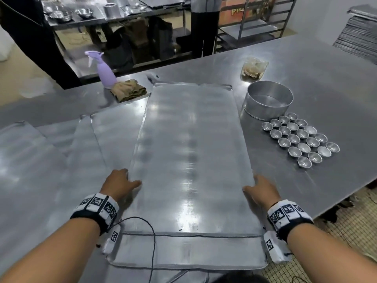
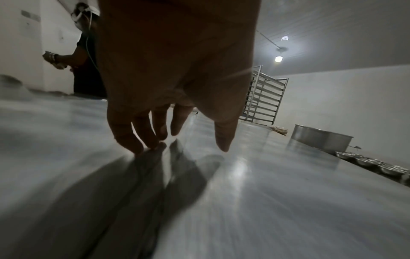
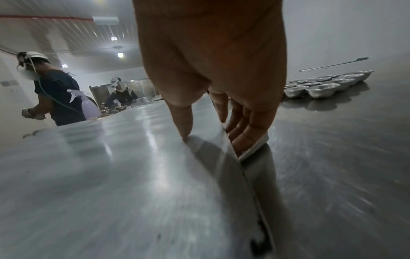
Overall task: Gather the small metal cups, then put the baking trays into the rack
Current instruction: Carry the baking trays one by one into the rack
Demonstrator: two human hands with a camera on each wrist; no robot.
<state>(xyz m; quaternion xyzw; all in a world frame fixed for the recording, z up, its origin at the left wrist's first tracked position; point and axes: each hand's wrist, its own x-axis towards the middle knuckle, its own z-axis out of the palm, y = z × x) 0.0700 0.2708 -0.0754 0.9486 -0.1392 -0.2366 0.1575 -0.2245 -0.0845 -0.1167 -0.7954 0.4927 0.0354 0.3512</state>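
On the table [image 1: 306, 64] the top tray [image 1: 189, 150] lies over other trays [image 1: 114, 129], well apart from the rack [image 2: 266, 95] beyond. To its right stand a tin [image 1: 269, 99] and, just beside it, the clustered cups [image 1: 299, 137]. The right hand [image 1: 263, 190] pinches the top tray's right edge, thumb on top and fingers beneath; the left hand [image 1: 117, 183] straddles the left edge — whether it grips cannot be told.

Centre: baking tray [image 1: 189, 150] on the table [image 1: 306, 78].
Right: small metal cups [image 1: 302, 137] clustered, round tin [image 1: 269, 101] just behind them.
Behind left: spray bottle [image 1: 105, 72] beside cloth [image 1: 129, 90].
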